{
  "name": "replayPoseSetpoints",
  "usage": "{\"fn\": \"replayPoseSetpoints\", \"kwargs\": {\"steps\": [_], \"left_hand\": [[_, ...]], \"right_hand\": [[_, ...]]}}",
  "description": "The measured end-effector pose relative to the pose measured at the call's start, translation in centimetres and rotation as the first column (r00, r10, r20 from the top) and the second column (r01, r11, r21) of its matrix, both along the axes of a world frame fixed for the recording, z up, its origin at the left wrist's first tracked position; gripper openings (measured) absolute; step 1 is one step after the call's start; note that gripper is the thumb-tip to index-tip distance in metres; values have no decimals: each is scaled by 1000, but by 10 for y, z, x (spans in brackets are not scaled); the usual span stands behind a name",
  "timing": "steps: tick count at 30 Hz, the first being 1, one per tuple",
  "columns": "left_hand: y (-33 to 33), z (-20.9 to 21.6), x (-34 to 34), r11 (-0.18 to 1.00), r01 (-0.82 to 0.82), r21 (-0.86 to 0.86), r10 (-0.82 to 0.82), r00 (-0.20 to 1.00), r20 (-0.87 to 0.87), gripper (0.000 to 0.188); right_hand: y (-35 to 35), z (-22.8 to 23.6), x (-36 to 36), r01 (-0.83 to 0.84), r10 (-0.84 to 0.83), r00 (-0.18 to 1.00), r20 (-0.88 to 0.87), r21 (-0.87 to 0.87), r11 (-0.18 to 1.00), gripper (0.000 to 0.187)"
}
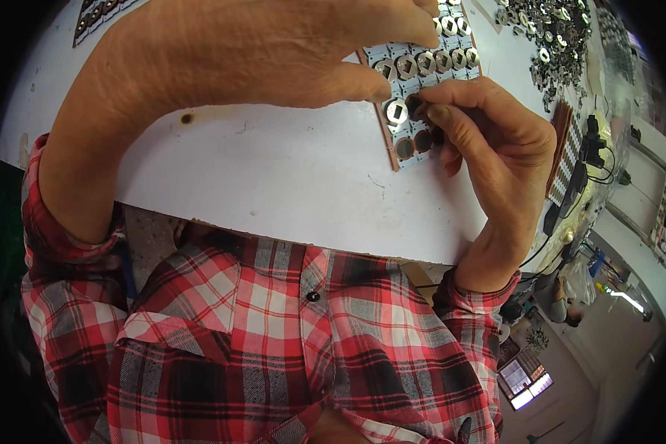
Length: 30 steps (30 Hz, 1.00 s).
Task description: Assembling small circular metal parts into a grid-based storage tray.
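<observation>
On the white table lies a panel of light-blue circuit boards [401, 133] with a brown edge strip. Rows of silver round metal holders [396, 112] with diamond-shaped openings sit on it, and its nearest row shows dark round spots [405, 149]. My right hand [496, 133] pinches a small dark disc [412, 104] between thumb and forefinger, at the panel, just right of a silver holder. Above the panel's left side stretches my left hand [296, 52], thumb and fingers apart, with the thumb tip near the edge. It hides part of the panel; nothing shows in its grasp.
A heap of small metal parts [551, 44] spreads at the far right. Nearer stand stacked panels [562, 159], beside black cables [590, 148]. Another dark panel [100, 16] lies at the far left. The table's front edge [311, 246] runs before me. A person [562, 307] is in the right background.
</observation>
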<state>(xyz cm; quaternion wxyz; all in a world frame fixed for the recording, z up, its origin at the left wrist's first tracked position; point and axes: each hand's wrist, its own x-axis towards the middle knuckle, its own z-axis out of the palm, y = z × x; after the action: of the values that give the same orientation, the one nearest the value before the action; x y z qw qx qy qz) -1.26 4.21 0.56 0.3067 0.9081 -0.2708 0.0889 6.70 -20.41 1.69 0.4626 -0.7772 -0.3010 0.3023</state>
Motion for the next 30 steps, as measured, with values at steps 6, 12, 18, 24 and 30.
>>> {"fn": "replayPoseSetpoints", "kwargs": {"steps": [6,12,18,24,30], "left_hand": [[1,-3,-2,1000,-6,-8,6,999,32,47],[1,-7,0,999,-36,-16,36,998,47,47],[0,-6,-1,996,-45,-74,46,999,4,44],[-4,-6,2,994,-69,-86,66,997,-36,46],[-16,-37,6,967,44,-252,109,819,563,38]], "right_hand": [[5,-1,-9,-16,13,987,159,17,1000,14],[7,-3,-11,63,-65,994,91,23,998,11],[3,-11,-1,-53,49,975,218,13,999,11],[3,-8,0,-101,101,963,251,-14,995,12],[-4,-12,25,144,-180,973,143,228,963,16]]}}
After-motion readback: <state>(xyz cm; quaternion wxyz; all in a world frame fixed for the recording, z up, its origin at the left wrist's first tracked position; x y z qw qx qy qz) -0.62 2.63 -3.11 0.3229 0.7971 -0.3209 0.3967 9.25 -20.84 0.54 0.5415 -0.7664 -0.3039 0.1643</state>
